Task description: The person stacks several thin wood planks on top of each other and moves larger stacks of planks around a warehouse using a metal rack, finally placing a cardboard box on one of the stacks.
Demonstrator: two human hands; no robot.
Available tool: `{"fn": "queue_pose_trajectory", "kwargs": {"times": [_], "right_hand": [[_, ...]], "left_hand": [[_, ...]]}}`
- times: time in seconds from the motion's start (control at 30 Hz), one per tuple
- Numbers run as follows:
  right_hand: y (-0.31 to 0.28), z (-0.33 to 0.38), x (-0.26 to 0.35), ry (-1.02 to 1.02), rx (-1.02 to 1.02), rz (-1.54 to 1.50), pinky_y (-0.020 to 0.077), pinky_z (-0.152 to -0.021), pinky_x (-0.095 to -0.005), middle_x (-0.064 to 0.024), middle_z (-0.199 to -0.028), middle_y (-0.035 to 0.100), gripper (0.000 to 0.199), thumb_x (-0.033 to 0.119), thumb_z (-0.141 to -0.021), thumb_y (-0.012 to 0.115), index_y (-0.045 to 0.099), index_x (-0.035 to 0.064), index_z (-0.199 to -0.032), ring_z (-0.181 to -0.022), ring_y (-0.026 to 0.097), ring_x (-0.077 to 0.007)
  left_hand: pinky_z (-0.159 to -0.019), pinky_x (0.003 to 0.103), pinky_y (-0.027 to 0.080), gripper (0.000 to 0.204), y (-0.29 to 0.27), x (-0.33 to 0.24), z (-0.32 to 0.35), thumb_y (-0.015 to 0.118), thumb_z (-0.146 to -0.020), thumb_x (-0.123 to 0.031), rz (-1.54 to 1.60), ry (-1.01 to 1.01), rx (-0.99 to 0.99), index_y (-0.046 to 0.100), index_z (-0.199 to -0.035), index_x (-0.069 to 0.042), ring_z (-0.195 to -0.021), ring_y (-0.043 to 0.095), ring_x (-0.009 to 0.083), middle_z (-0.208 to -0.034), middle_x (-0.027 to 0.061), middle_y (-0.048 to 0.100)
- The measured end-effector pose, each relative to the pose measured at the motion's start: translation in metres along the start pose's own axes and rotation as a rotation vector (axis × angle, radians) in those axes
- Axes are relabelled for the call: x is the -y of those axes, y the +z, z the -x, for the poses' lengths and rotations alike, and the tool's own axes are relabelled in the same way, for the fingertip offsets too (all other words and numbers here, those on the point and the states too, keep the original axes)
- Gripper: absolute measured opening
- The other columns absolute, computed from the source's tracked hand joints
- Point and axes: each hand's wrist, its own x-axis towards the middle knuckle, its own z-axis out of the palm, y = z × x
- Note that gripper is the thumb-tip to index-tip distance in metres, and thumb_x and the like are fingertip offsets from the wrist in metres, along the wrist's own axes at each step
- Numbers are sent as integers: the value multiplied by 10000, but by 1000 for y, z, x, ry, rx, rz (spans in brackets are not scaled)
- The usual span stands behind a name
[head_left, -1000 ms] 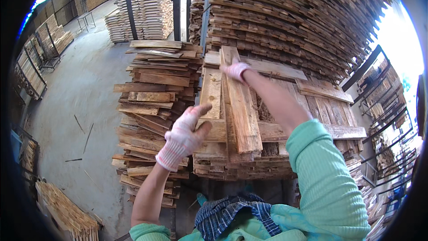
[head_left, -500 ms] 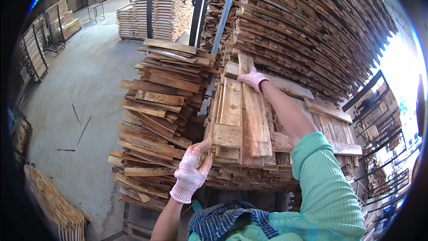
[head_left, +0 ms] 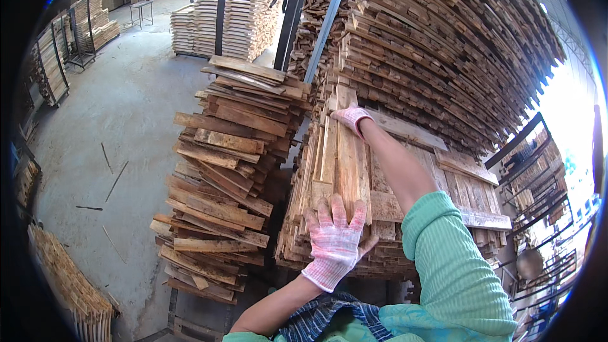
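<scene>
My left hand [head_left: 335,235], in a white knit glove, lies flat with fingers spread on the near end of a long pale wooden plank [head_left: 347,158]. This plank runs lengthwise on top of a neat stack of planks [head_left: 316,215] in front of me. My right hand [head_left: 352,117], also gloved, reaches far out and presses on the plank's far end. My green sleeve [head_left: 453,266] covers the right upper arm. Neither hand is closed around the plank.
A messy pile of rough boards [head_left: 221,183] stands just left of the stack. A tall wall of stacked timber [head_left: 443,50] rises behind and right. More board stacks [head_left: 234,6] stand at the back; a concrete floor [head_left: 114,126] with stray sticks lies left.
My left hand has come up from the stack's front edge onto the near end of the top plank. The right hand stays at the far end. The view has tilted and moved closer.
</scene>
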Motion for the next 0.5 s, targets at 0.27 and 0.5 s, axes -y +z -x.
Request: {"fn": "queue_pose_trajectory", "kwargs": {"times": [0.27,0.5], "right_hand": [[9,-4,-36,80,-152,57,447,-1106,-403,-250,-1517,467,930,543,-814,591,320,68,-1566,-1348,532,-368],[10,47,14,183,-178,-177,427,-1120,-494,-253,-1555,395,926,460,-813,628,249,188,-1613,-1394,470,-407]], "left_hand": [[-1012,675,351,570,18,-8,2,778,-764,-415,61,4,-81,626,-1250,-159,-1124,569,442,-1263,280,526],[-984,637,406,667,5,4,0,858,-684,-447,-21,-6,-42,620,-1218,-127,-1160,521,446,-1288,247,483]]}}
